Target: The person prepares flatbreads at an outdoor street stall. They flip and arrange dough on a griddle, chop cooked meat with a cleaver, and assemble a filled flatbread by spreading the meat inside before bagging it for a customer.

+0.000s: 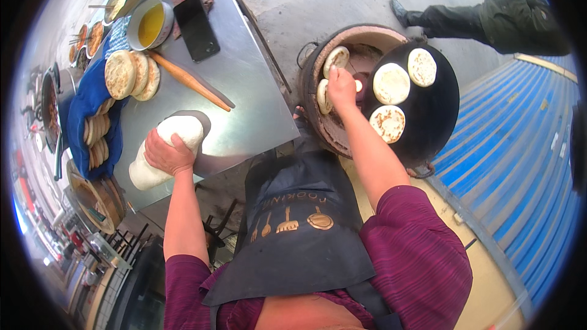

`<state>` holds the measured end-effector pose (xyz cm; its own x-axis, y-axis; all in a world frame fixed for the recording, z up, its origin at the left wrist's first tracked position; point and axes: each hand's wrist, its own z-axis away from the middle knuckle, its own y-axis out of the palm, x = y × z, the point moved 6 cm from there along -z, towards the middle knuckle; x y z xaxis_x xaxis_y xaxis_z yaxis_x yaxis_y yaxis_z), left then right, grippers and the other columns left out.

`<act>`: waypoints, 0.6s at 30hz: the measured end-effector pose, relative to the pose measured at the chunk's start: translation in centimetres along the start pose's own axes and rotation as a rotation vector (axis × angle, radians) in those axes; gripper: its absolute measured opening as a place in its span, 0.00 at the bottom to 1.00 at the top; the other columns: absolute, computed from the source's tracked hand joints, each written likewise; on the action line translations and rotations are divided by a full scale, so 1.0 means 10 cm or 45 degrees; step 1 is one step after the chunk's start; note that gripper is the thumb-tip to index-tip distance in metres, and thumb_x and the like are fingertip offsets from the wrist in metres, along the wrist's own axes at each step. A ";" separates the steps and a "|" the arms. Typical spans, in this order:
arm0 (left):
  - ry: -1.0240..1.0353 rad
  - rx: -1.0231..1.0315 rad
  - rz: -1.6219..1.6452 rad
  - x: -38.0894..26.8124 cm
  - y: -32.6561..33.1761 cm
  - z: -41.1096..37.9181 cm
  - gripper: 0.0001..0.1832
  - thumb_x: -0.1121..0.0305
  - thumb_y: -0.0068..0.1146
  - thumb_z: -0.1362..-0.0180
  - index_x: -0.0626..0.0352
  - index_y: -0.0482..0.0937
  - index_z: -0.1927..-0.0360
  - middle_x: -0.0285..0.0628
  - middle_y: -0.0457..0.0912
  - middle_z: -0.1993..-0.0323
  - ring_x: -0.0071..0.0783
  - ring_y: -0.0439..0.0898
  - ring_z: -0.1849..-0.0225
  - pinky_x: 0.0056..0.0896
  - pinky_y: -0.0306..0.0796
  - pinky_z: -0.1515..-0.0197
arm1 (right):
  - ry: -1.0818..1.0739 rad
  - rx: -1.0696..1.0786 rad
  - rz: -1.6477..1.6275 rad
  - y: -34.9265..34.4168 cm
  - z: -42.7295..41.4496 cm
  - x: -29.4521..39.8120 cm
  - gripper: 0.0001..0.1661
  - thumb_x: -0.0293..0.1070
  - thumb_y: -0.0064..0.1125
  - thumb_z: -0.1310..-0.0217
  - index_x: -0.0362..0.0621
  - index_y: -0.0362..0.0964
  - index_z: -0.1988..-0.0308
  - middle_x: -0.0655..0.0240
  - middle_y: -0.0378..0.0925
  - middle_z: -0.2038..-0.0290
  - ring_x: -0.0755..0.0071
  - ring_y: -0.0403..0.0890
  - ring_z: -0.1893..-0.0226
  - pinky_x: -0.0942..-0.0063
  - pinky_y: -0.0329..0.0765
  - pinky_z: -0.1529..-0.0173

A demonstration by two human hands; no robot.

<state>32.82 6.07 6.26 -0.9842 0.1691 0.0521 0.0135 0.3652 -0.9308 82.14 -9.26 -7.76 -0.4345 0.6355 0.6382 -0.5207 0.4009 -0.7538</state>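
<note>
My left hand (168,155) grips a large lump of white dough (183,130) on the metal table (257,128). Over the round clay oven (316,68), my right hand (342,86) reaches in, its fingertips at a flatbread (337,57) standing against the inner wall; whether they grip it cannot be told. Another flatbread (323,97) stands beside that hand, partly hidden. On the black round griddle (431,119) lie three flatbreads, one pale (391,84), one browned (388,123) and one farther back (422,67).
A wooden rolling pin (190,81), a black phone (196,28) and a bowl of yellow liquid (150,25) are on the table. Flatbreads (120,75) are stacked near a blue cloth (78,123) holding more. Another person's leg (449,20) shows beyond the oven, near blue corrugated sheeting (504,123).
</note>
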 end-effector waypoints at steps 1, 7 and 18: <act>0.007 -0.009 -0.006 0.01 0.01 0.01 0.36 0.41 0.43 0.34 0.59 0.72 0.34 0.46 0.76 0.34 0.49 0.68 0.28 0.58 0.50 0.24 | -0.078 -0.068 -0.075 -0.07 0.20 0.10 0.24 0.45 0.51 0.24 0.36 0.75 0.69 0.41 0.79 0.68 0.33 0.80 0.64 0.45 0.73 0.57; 0.060 -0.047 -0.035 -0.01 -0.01 0.00 0.36 0.40 0.41 0.32 0.59 0.72 0.34 0.48 0.77 0.35 0.50 0.71 0.31 0.58 0.55 0.27 | -0.223 0.173 -0.222 -0.33 1.39 0.30 0.11 0.39 0.56 0.28 0.44 0.73 0.63 0.48 0.82 0.69 0.36 0.83 0.66 0.44 0.77 0.62; 0.139 -0.156 -0.042 -0.04 -0.02 0.01 0.35 0.40 0.40 0.29 0.59 0.73 0.34 0.48 0.79 0.38 0.52 0.74 0.34 0.59 0.59 0.30 | -0.013 -0.154 0.093 -1.45 1.57 -0.49 0.07 0.33 0.60 0.34 0.41 0.74 0.62 0.52 0.77 0.65 0.43 0.79 0.61 0.52 0.75 0.54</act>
<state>33.18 5.79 6.41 -0.9597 0.2509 0.1270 0.0094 0.4799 -0.8773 80.31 -28.57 2.49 -0.4758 0.6597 0.5818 -0.3951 0.4307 -0.8114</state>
